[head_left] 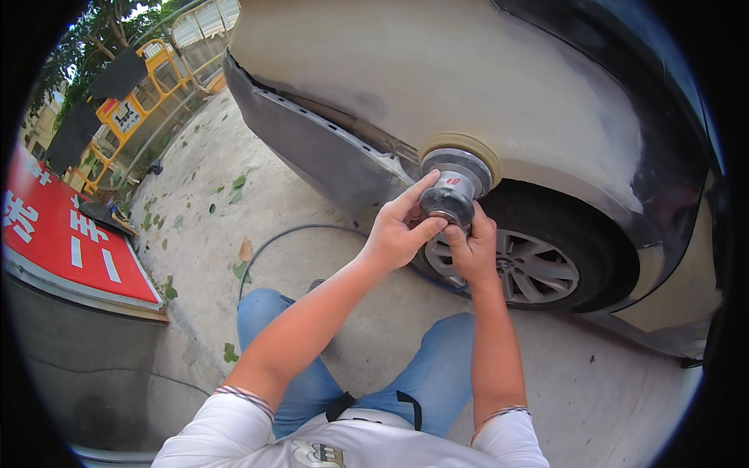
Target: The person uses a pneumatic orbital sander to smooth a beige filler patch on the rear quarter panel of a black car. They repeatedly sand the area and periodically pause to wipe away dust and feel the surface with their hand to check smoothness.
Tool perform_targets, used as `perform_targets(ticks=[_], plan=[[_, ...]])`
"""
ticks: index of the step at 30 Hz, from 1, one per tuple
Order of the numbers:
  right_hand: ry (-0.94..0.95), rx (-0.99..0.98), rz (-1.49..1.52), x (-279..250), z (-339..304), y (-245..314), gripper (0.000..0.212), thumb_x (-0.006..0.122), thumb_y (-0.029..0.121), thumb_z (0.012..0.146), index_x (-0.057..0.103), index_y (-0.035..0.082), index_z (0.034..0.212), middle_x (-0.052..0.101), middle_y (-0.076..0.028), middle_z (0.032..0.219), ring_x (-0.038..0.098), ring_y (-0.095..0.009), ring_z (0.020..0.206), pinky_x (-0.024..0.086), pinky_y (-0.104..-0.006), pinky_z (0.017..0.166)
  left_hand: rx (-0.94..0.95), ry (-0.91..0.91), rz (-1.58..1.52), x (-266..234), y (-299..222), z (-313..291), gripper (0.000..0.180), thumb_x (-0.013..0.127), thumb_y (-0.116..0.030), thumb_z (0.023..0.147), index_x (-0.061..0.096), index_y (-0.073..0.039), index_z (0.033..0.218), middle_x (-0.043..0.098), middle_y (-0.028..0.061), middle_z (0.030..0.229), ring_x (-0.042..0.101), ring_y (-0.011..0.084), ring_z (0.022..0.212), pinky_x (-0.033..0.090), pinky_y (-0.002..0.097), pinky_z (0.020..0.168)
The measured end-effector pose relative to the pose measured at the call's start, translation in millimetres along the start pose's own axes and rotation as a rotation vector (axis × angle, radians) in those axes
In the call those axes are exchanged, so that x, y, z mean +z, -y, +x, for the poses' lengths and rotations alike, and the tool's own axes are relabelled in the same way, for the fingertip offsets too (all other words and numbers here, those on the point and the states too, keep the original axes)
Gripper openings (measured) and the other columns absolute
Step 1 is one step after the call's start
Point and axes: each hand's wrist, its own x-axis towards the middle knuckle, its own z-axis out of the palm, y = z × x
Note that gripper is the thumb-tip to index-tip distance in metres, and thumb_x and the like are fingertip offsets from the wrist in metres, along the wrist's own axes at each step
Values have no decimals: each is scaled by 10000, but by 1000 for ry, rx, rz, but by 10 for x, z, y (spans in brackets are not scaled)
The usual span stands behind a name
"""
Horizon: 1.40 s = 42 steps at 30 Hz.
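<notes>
A car body (484,70), coated in pale filler above the wheel arch, is seen with its grey wheel (538,269) resting on the concrete ground (203,195). A round air sander (455,183) is pressed pad-first against the panel at the arch's upper edge, so the disc lies flat. The left hand (399,232) is wrapped over the sander's cap; the right hand (470,248) is clenched beneath it, probably steadying the body. A dark hose (273,242) is trailed across the ground.
</notes>
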Motion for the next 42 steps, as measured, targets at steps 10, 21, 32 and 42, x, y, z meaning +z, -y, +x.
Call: perform_targets(ticks=[10, 21, 32, 42], plan=[[-212, 243, 265, -324, -811, 469, 918, 912, 698, 803, 639, -12, 1317, 743, -61, 1148, 728, -167, 1004, 594, -345, 886, 202, 313, 349, 519, -174, -395, 1028, 834, -340, 935, 273, -2, 1728, 648, 90, 926, 617, 190, 804, 527, 330, 747], [-544, 182, 600, -1338, -806, 840, 879, 557, 706, 1056, 439, 42, 1619, 462, -156, 1662, 451, -341, 1543, 332, -512, 1297, 444, 235, 244, 1995, -474, 121, 730, 759, -206, 976, 476, 78, 1585, 672, 167, 818, 668, 273, 700, 532, 375, 687], [-463, 222, 624, -1306, -123, 885, 615, 291, 501, 1213, 445, 81, 1636, 477, -144, 1671, 466, -298, 1541, 377, -462, 1276, 295, 15, 176, 1922, -707, 561, 644, 818, -231, 939, 618, 114, 1444, 579, 120, 651, 559, 153, 563, 504, 303, 636], [-114, 257, 173, -327, 147, 905, 497, 686, 468, 1102, 703, -7, 1248, 747, -38, 1099, 666, -125, 974, 559, -308, 863, 84, -139, -312, 758, -317, 190, 738, 798, -159, 1040, 437, 31, 1654, 744, 34, 1140, 648, 39, 917, 563, 230, 804]])
